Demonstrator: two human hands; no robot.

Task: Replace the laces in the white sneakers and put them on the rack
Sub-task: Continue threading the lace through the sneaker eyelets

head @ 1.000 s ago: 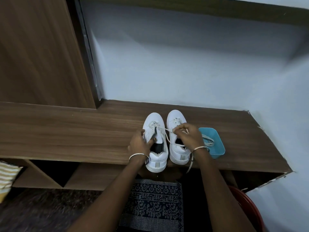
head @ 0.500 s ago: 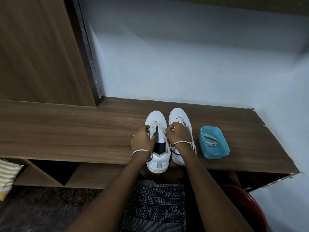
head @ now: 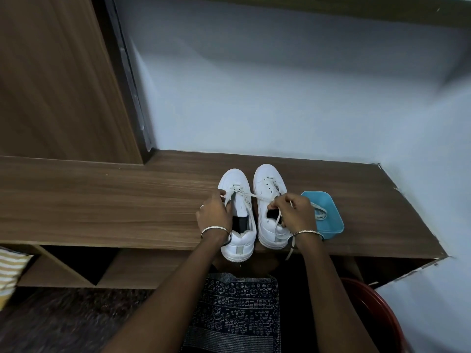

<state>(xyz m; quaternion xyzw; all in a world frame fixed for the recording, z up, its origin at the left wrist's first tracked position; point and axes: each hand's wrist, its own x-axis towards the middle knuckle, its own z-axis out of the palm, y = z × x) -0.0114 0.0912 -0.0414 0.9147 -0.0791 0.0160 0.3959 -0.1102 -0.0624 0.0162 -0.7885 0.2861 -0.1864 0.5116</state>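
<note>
Head view: two smooth white sneakers stand side by side, toes to the wall, on a flat wood-grain shelf (head: 102, 207). The left sneaker (head: 233, 178) carries one flat white lace (head: 254, 196) through its front eyelets. The left hand (head: 214, 215) pinches one end of it beside the tongue, and the right hand (head: 295, 212) pinches the other end over the right sneaker (head: 267, 179), the strand taut between them. Just right of the sneakers sits one rectangular blue plastic tray (head: 331, 225) holding one coiled spare lace (head: 318, 212). One thin metal left bangle (head: 215, 229) and one right bangle (head: 305, 233) circle the wrists.
</note>
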